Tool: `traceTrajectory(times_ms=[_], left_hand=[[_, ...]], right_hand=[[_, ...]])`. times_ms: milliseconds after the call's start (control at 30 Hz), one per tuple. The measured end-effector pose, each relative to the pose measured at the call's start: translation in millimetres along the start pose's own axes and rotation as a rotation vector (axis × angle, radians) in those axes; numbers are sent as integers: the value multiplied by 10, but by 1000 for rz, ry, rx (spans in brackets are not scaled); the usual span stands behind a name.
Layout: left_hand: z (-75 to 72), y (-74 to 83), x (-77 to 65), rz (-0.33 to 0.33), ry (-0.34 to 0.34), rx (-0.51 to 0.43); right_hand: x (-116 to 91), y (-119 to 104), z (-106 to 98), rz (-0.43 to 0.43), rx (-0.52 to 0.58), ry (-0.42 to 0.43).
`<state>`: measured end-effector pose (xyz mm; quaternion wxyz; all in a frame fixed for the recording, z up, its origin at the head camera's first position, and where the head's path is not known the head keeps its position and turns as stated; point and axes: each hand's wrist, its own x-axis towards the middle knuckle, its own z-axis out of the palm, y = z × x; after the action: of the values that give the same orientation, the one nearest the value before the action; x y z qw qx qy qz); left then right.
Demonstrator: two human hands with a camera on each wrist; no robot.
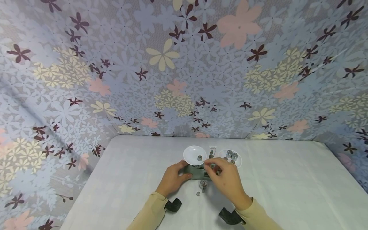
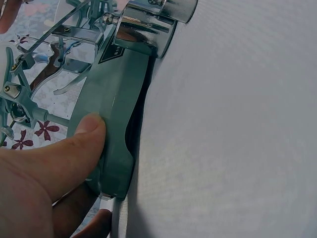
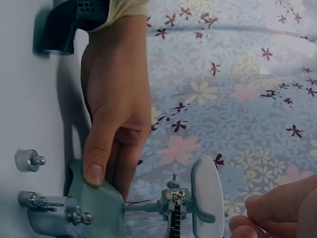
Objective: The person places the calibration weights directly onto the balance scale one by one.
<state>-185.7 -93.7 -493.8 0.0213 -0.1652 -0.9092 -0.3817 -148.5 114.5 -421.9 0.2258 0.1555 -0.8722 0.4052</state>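
Note:
A green balance scale (image 1: 195, 172) stands on the table with a white pan (image 1: 191, 154) at the left and another white pan (image 1: 240, 161) at the right. My left hand (image 1: 171, 179) grips the left end of the base, thumb (image 2: 89, 134) on its front face. My right hand (image 1: 227, 180) hovers over the scale's middle, its curled fingertips beside the left pan's edge; I cannot tell whether they pinch something small. One metal weight (image 1: 199, 157) sits on the left pan. Several metal weights (image 1: 229, 153) rest on the right pan.
In front of the base stand a large metal weight (image 1: 203, 184) and a small metal weight (image 1: 198, 194), with another small one beside the large. White cloth (image 1: 120, 179) covers the table. Flower-patterned wall covering (image 1: 161, 95) rises behind it.

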Motion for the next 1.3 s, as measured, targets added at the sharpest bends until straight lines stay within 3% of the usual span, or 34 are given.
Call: traceTrajectory(times_ms=[633,900,1300], left_hand=[[-8,6,-10,-2,4,8],[-15,14,-15,1,5,7],[-14,16,-8,4,3,-2]], right_hand=[[-213,50,69,-7,34,-55],[-276,73,108,90,28,-98],[-324,174,187,139,30,-133]])
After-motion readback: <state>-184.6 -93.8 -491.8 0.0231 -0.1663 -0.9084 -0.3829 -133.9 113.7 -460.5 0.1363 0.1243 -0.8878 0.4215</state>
